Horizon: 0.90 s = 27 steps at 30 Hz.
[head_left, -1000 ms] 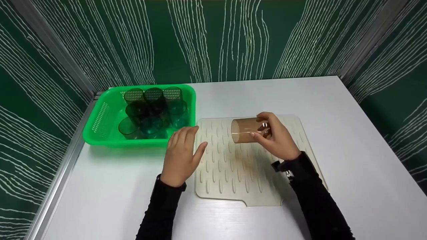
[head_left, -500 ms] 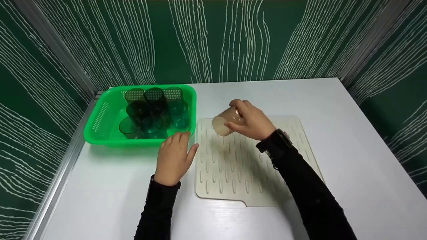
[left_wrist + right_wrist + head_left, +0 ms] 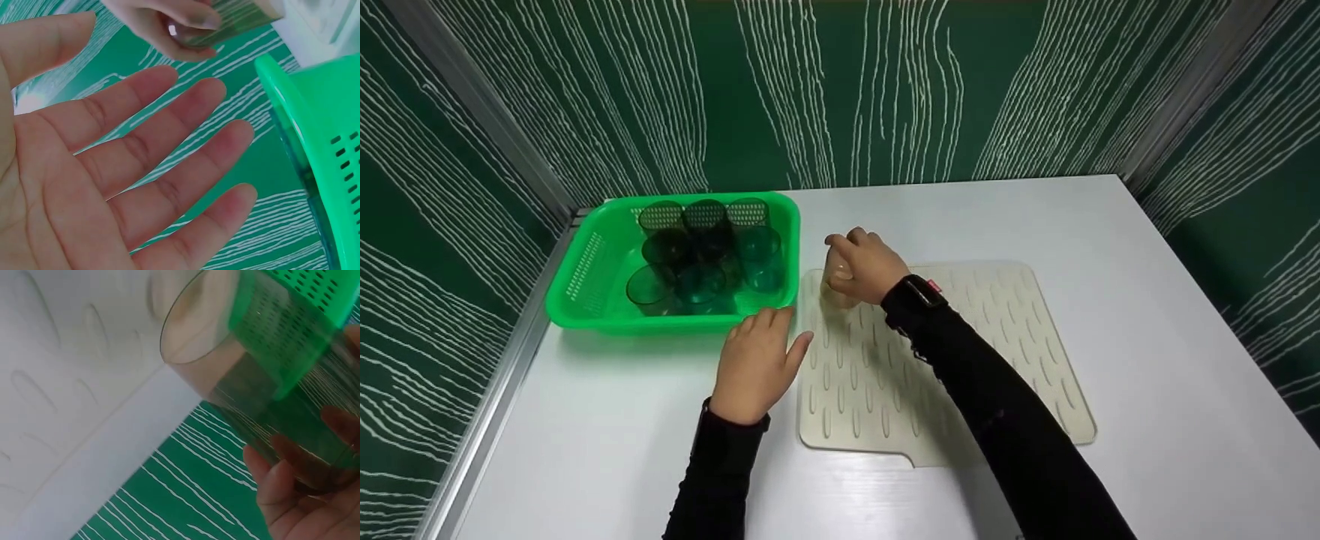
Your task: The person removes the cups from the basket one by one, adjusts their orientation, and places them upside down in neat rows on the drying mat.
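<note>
My right hand (image 3: pixel 874 268) grips a clear brown tumbler (image 3: pixel 242 365) round its base end, its mouth turned down over the far left corner of a cream ridged drying mat (image 3: pixel 859 397). In the head view the fingers cover much of the tumbler; the right wrist view shows its rim facing the mat, and whether they touch I cannot tell. My left hand (image 3: pixel 754 367) holds nothing, its fingers spread in the left wrist view. It hovers by the near right corner of a green plastic basket (image 3: pixel 619 322). Inside that basket stand several see-through tumblers (image 3: pixel 761 259), some dark, some teal-looking.
A white table (image 3: pixel 1155 337) lies under the mat and the basket. Green walls with white wavy lines (image 3: pixel 900 90) enclose the back and both sides, with grey metal posts (image 3: pixel 1192 90) at the corners. The basket's right wall stands close to the mat's left edge.
My right hand has carried the tumbler leftward over the mat and turned it from lying sideways to mouth down. My left hand has drawn slightly back toward me.
</note>
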### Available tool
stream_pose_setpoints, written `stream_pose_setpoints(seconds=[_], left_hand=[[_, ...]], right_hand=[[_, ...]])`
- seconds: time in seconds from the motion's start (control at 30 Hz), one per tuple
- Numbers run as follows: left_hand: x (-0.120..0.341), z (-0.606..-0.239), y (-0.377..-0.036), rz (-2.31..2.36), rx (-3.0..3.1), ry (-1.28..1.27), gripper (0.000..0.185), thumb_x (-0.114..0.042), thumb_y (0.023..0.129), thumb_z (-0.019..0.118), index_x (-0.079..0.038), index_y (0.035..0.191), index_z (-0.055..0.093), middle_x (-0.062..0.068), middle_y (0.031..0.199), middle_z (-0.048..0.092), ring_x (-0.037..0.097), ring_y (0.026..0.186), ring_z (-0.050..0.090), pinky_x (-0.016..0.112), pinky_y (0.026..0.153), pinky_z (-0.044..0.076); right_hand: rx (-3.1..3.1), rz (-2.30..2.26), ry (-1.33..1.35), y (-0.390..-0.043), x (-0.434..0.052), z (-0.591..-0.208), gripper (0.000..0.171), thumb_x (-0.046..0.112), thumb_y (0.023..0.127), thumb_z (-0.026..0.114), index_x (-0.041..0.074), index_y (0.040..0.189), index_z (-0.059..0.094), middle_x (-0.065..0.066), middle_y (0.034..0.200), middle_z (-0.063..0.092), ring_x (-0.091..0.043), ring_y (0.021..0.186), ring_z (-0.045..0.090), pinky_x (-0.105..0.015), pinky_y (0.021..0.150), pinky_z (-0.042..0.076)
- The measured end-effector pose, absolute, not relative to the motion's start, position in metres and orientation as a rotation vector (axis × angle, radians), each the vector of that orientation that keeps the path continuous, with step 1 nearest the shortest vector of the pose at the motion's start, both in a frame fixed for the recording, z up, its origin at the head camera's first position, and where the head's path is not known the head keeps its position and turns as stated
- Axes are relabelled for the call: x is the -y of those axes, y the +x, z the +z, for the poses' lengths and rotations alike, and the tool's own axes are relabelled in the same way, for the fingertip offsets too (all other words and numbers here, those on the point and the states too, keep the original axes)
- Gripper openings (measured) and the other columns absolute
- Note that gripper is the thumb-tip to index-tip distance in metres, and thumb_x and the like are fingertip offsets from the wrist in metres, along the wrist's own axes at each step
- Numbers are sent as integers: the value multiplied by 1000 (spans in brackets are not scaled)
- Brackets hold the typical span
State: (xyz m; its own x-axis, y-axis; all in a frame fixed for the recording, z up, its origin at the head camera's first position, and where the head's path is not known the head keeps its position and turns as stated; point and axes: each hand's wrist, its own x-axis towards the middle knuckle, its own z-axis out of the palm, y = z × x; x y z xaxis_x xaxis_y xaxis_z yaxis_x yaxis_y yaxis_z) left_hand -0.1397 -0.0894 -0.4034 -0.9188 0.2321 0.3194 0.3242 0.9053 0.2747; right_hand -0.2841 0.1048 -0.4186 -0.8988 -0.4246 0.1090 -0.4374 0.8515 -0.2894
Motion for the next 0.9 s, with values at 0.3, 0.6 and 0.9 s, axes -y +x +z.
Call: stream_pose_setpoints(seconds=[0.3, 0.6, 0.9], left_hand=[[87, -405, -140, -457, 2792, -433, 43, -37, 97, 60, -3, 123, 63, 14, 108, 67, 33, 100, 64, 47, 85, 52], [86, -406, -141, -495, 2799, -453, 42, -38, 98, 59, -5, 123, 63, 13, 111, 68, 34, 101, 64, 47, 87, 51], [86, -406, -140, -528, 2810, -471, 42, -38, 98, 59, -5, 122, 64, 13, 111, 68, 34, 102, 65, 47, 87, 52]], right_hand=[[3064, 404, 620, -289, -99, -434, 64, 39, 90, 68, 22, 146, 42, -17, 136, 51, -36, 120, 54, -45, 100, 50], [3009, 366, 695, -290, -99, -441, 60, 41, 92, 65, 16, 142, 42, -20, 135, 53, -36, 125, 51, -43, 107, 44], [3004, 403, 683, -287, -100, -445, 64, 43, 93, 64, 19, 147, 38, -17, 143, 46, -35, 132, 46, -45, 111, 41]])
